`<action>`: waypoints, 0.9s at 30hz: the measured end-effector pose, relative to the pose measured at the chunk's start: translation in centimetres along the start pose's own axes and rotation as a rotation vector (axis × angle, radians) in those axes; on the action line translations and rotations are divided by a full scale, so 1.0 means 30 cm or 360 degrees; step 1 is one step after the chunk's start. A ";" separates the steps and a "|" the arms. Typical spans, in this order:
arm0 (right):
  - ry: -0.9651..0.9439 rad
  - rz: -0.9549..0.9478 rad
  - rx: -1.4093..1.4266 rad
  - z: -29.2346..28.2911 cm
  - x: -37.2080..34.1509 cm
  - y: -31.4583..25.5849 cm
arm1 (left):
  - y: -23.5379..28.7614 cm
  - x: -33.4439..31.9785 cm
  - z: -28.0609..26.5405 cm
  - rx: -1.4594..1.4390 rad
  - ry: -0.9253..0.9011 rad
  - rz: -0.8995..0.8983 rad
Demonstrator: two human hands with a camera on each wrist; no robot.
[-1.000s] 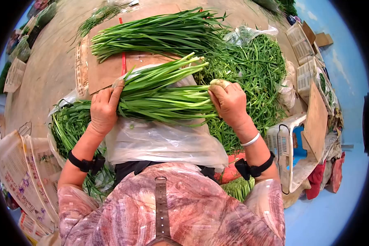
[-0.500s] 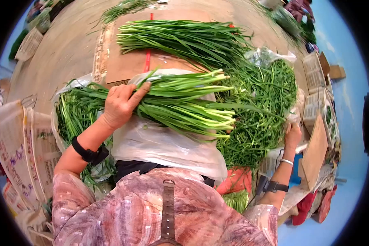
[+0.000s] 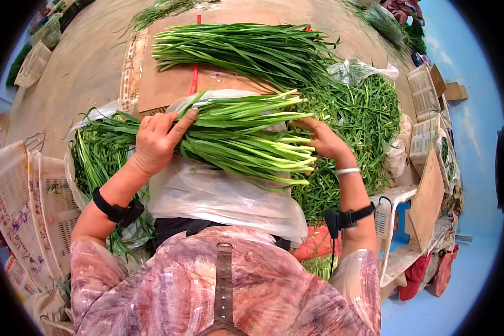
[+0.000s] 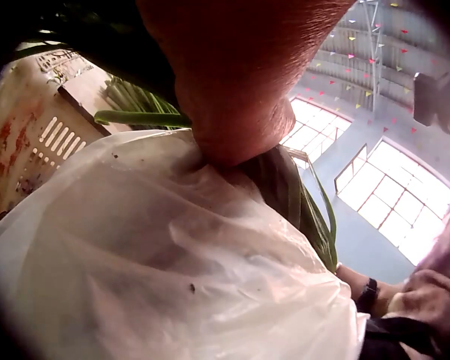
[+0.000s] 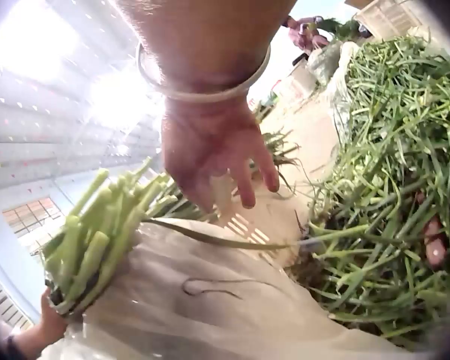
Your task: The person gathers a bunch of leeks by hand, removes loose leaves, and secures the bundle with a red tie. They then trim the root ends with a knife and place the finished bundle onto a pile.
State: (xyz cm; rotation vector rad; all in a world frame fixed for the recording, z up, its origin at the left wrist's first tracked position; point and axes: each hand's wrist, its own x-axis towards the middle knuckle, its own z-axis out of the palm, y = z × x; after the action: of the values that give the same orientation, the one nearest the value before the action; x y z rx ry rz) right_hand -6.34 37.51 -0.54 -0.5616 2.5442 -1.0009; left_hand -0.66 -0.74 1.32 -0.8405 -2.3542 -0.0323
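Head view shows the right hand (image 3: 327,141) back, loose-fingered, beside the green bundle (image 3: 235,151) the left hand (image 3: 158,141) grips, rejoining the work.

Between the left hand (image 3: 155,144) and right hand (image 3: 329,141), the long leafy stalk bundle (image 3: 241,147) shades from deep to whitish green. Under them, the thin plastic sheet (image 3: 224,197) is milky white; beyond them, flat brown cardboard (image 3: 163,87) bears a narrow red strip (image 3: 194,79). Behind them, the fabric shirt (image 3: 274,280) swirls pink and brown.

White crates (image 3: 424,94) at right — a blue wall (image 3: 477,185) beyond.
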 end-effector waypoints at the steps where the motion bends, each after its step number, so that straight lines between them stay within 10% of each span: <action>1: -0.0163 0.0037 0.0229 0.020 0.017 0.007 | -0.001 -0.003 -0.002 -0.0010 0.0001 -0.0004; 5: -0.0245 0.0325 0.0746 0.131 0.017 0.072 | 0.000 -0.006 -0.017 -0.0073 -0.0109 -0.0043; 13: 0.0780 0.0036 -0.0316 -0.059 -0.189 0.168 | -0.005 0.003 -0.004 -0.0051 -0.0033 -0.0031; 19: 0.0557 0.1214 -0.1473 -0.217 -0.307 0.207 | 0.000 0.013 0.000 -0.0082 0.0019 -0.0033; 21: 0.0979 0.0310 -0.1274 -0.197 -0.290 0.160 | 0.001 0.014 -0.010 -0.0113 -0.0018 -0.0027; 24: 0.0693 0.0239 0.0030 -0.130 -0.254 -0.025 | -0.005 0.018 -0.022 -0.0141 -0.0242 -0.0165; 27: 0.0755 -0.0237 -0.0158 -0.035 -0.290 -0.216 | -0.014 0.018 -0.030 -0.0232 -0.0304 -0.0187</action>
State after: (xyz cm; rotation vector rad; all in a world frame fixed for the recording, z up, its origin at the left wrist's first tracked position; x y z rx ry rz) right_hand 2.19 37.91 6.25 -0.6071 3.0178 -1.1804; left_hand -0.72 -0.97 2.42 -0.8033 -2.6044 -0.1819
